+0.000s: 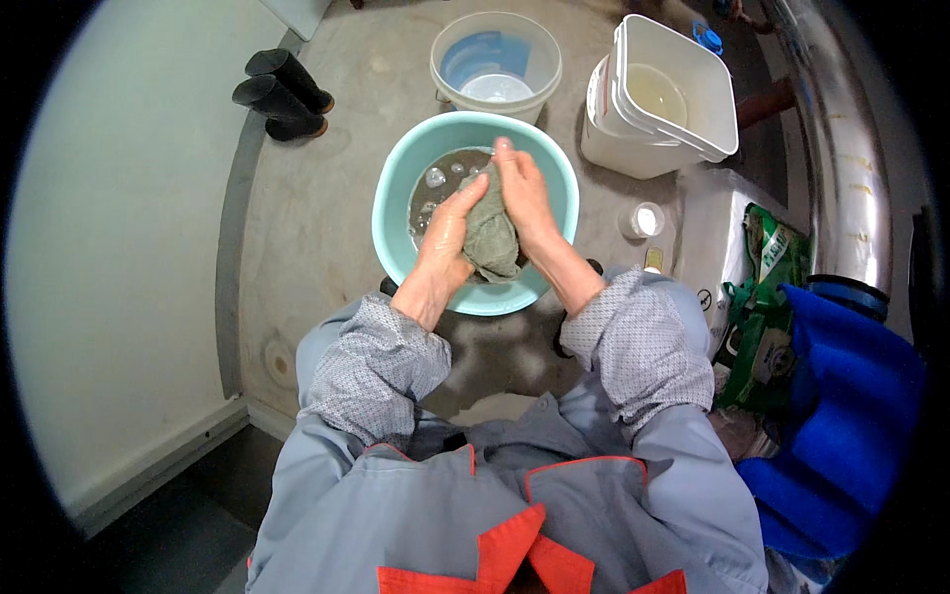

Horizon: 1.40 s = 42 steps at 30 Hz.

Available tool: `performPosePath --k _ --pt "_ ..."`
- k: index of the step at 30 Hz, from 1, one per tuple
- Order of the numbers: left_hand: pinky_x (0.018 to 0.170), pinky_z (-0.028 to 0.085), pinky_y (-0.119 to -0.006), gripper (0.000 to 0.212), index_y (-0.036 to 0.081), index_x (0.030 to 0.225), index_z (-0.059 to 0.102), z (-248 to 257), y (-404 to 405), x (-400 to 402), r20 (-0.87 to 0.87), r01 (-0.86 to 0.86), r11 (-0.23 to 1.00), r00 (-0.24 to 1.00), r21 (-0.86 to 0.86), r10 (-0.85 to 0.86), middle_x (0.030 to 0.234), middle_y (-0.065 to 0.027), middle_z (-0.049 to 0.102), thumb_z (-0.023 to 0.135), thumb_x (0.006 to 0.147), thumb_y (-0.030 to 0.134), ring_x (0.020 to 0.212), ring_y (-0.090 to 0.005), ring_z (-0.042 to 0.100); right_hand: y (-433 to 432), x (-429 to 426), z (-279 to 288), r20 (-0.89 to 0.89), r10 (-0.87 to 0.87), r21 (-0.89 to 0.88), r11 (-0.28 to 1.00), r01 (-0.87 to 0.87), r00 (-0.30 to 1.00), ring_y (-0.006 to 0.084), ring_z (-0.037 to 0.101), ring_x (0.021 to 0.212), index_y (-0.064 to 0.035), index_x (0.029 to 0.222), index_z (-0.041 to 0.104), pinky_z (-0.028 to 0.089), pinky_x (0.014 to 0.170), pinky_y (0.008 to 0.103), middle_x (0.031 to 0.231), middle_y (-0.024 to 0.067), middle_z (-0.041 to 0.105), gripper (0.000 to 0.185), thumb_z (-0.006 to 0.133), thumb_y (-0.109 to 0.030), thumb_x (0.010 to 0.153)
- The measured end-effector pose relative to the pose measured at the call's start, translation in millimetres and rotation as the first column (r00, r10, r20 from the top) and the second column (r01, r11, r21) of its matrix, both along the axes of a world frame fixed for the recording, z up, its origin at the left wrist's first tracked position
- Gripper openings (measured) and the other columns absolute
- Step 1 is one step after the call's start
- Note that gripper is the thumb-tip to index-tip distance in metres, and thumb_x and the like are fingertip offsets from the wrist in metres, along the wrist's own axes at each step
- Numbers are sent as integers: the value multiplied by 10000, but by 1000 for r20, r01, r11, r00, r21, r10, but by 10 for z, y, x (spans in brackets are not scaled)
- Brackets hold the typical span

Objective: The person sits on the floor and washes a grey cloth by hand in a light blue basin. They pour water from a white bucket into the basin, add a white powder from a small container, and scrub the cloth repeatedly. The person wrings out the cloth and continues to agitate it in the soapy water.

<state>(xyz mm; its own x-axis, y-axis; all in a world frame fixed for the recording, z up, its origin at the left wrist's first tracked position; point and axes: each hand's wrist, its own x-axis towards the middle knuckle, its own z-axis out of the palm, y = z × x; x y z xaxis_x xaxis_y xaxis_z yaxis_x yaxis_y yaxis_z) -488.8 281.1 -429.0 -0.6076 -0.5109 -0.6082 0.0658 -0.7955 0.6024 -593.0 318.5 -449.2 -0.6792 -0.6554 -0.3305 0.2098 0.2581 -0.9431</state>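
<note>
A wet grey-green cloth is bunched between my two hands above a light turquoise plastic basin. My left hand grips the cloth's left side, thumb pointing up along it. On the other side, my right hand presses against the cloth, its fingers reaching toward the far rim. Murky grey-brown water with several bubbles lies in the basin. The cloth and my hands hide part of the water.
Beyond the basin stands a round translucent bucket. White square buckets, one set in another, stand at the right with cloudy liquid inside. A small cup sits nearby. Black boots stand by the left wall; blue fabric lies at right.
</note>
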Motion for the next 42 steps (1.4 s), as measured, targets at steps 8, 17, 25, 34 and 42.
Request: performPosePath --k 8,17,25,34,42 --pt "977 436 -454 357 31 1140 573 10 -284 114 -72 -305 930 943 207 326 1162 -122 615 490 892 274 1076 -286 582 292 53 130 544 125 -166 985 -39 830 102 596 752 -74 933 631 464 649 231 847 3 633 142 672 -180 848" --pt "901 492 -424 296 24 1129 559 -627 -435 223 -150 -338 926 920 168 362 1128 -129 612 412 963 219 1037 -244 595 283 474 403 -369 259 -69 950 -304 893 186 602 675 -8 910 492 476 597 331 756 95 562 245 643 -187 839" --pt "890 502 -408 457 106 1220 515 -130 -52 -14 69 -262 954 965 146 255 1153 -95 581 438 972 482 1047 -241 590 61 227 286 -669 249 125 966 -224 701 398 614 697 -36 877 500 484 606 471 748 188 604 218 539 -249 904" --pt "915 483 -390 416 59 1182 574 91 -58 -10 -45 -100 983 993 152 108 1151 -124 615 603 896 360 1066 -234 597 103 -27 3 -453 199 123 979 -161 869 295 642 722 -27 924 554 506 653 421 763 162 621 249 548 -275 930" --pt "988 445 -450 404 57 1325 404 24 -261 122 -39 -374 927 927 -39 372 1290 -165 485 455 925 56 1166 -294 511 245 -180 305 763 55 -312 904 293 644 199 604 942 -15 954 607 462 900 340 991 87 647 163 681 -125 858"
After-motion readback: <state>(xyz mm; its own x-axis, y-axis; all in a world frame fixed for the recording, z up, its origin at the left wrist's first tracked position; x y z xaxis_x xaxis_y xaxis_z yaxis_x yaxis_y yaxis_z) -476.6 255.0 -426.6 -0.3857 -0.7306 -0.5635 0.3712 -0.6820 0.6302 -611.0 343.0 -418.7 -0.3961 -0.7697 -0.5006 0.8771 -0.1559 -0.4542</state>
